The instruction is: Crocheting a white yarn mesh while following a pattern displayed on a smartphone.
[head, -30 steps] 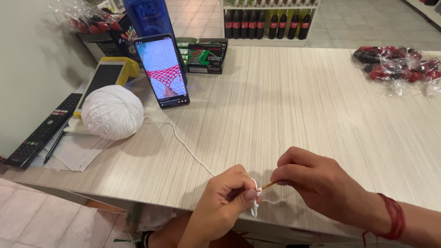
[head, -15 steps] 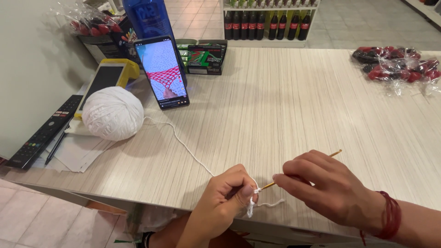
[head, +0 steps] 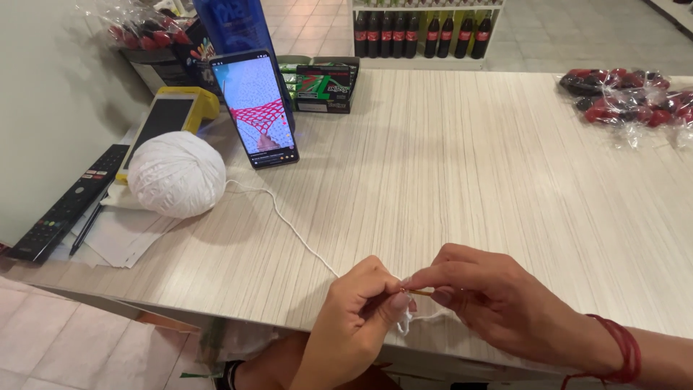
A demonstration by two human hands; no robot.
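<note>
At the near edge of the pale wooden counter [head: 469, 166], my left hand [head: 357, 318] pinches the end of a white yarn strand [head: 289, 224] and a small white loop. My right hand [head: 498, 303], with a red cord bracelet at the wrist, holds a thin yellowish crochet hook [head: 419, 292] whose tip meets the left fingers. Most of the hook is hidden under my right fingers. The strand runs back left to a white yarn ball [head: 177, 173]. A propped phone [head: 254, 108] shows red netted crochet work.
A black remote [head: 65, 202], papers and a pen lie at the left edge beside a yellow-edged card terminal [head: 170, 115]. Green boxes [head: 321, 87] sit behind the phone. Wrapped red and dark items [head: 628, 97] lie far right. A shelf of dark bottles [head: 419, 32] stands beyond the counter.
My right hand has drawn back toward the left hand, so the hook's shaft, which stuck out to the right half a second ago, is now covered. The left hand barely moved.
</note>
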